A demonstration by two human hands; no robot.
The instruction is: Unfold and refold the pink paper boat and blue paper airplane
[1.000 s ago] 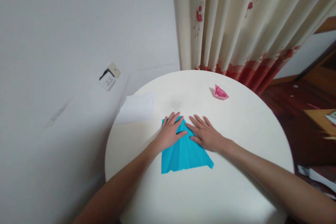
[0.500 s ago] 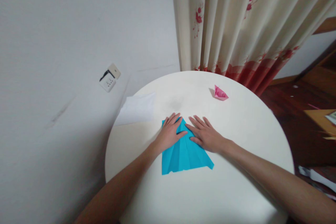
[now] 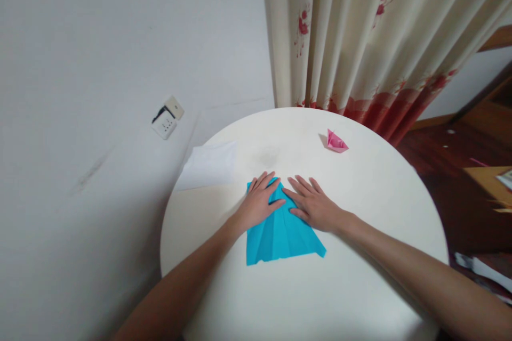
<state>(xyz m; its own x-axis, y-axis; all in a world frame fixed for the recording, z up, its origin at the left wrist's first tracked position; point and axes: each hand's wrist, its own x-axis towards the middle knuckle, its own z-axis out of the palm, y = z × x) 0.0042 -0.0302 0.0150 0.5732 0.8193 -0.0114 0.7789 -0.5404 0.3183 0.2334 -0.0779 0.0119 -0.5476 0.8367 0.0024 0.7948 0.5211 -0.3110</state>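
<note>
The blue paper lies flat on the round white tabletop, near its middle, and every other place here is told from that paper. It is folded into a shape that narrows to a point at its far end and widens toward the person, with fan-like creases running lengthwise.

The left hand rests palm down on the paper's far left part — fingers spread and flat, pressing the sheet rather than pinching it, so the grip is apart. Its fingertips reach the paper's far edge and its thumb points across toward the paper's middle crease.

The right hand lies palm down on the paper's far right part, fingers also stretched out flat and apart, nothing clamped between them. Its fingertips pass just beyond the paper's slanted right edge onto the bare tabletop. The two hands sit side by side, close together over the paper's narrow end, while the wide near end lies uncovered between the forearms.

Beyond the paper and to its right, well apart, sits a small pink folded paper. Beyond the paper and to its left a white sheet lies at the tabletop's edge — partly hanging over it. A floral curtain hangs behind the tabletop, far past the paper
</note>
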